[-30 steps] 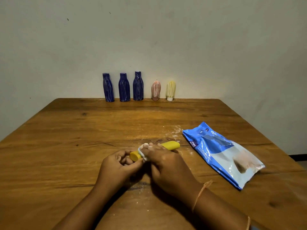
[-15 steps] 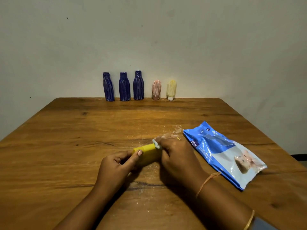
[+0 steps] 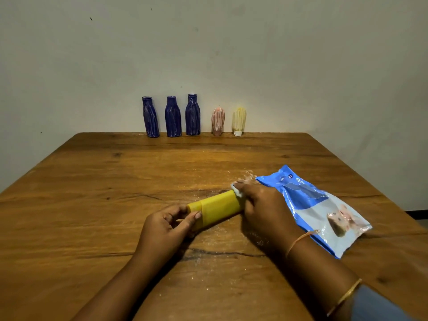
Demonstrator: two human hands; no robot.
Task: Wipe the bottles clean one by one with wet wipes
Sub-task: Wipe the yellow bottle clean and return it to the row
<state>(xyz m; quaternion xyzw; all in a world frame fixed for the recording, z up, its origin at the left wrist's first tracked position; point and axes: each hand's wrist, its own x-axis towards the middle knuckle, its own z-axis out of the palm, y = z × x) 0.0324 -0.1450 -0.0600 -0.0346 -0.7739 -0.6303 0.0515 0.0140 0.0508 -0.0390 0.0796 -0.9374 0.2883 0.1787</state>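
Observation:
A yellow bottle [image 3: 217,208] lies on its side on the wooden table [image 3: 92,205]. My left hand [image 3: 166,224] grips its cap end, thumb on top. My right hand [image 3: 261,205] is wrapped over the bottle's far end and holds a white wet wipe [image 3: 238,192] against it; only a corner of the wipe shows. Three dark blue bottles [image 3: 173,117] streaked with white stand at the table's far edge, with a pink bottle [image 3: 218,121] and a pale yellow bottle [image 3: 239,121] beside them, both cap down.
A blue and white pack of wet wipes [image 3: 319,209] lies flat just right of my right hand. White powdery specks are scattered on the wood around the yellow bottle. A grey wall stands directly behind the row of bottles.
My right hand has slid with the wipe along the yellow bottle from near the cap to its far right end. More of the bottle's body now shows. My left hand kept hold of the cap end.

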